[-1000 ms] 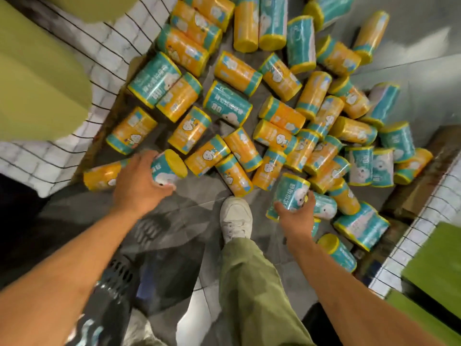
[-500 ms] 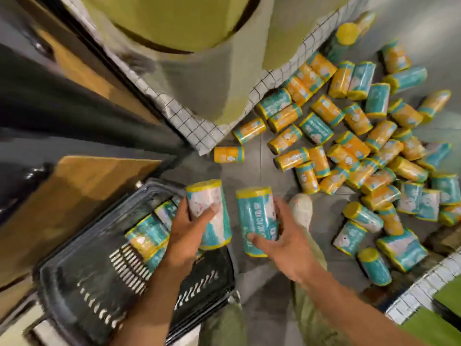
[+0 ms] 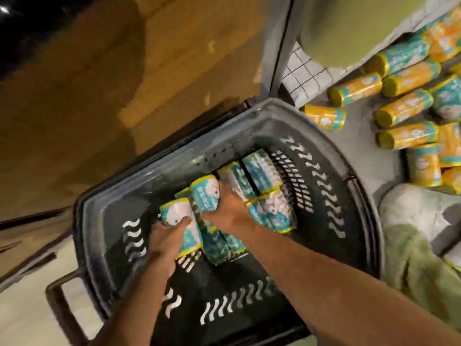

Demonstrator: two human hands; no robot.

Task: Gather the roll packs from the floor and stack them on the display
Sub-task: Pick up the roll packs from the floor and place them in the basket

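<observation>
Both my hands reach down into a black plastic shopping basket point(image 3: 331, 156). My left hand point(image 3: 164, 243) grips a teal roll pack point(image 3: 178, 216) with yellow ends. My right hand point(image 3: 229, 213) holds a second teal roll pack point(image 3: 205, 194) right beside it. Several more teal packs point(image 3: 260, 171) lie on the basket's bottom around both hands. Many orange and teal roll packs point(image 3: 404, 109) lie scattered on the grey floor at the upper right.
The basket's dark handle point(image 3: 59, 303) sticks out at the lower left. A white wire-grid display base point(image 3: 303, 76) stands beyond the basket's far corner. My olive trouser leg point(image 3: 419, 265) and white shoe point(image 3: 411, 208) are at the right. Brown flooring fills the left.
My view swung left from the floor pile to the basket. Both hands carried their teal packs from above the basket's rim down into it, among the packs lying there.
</observation>
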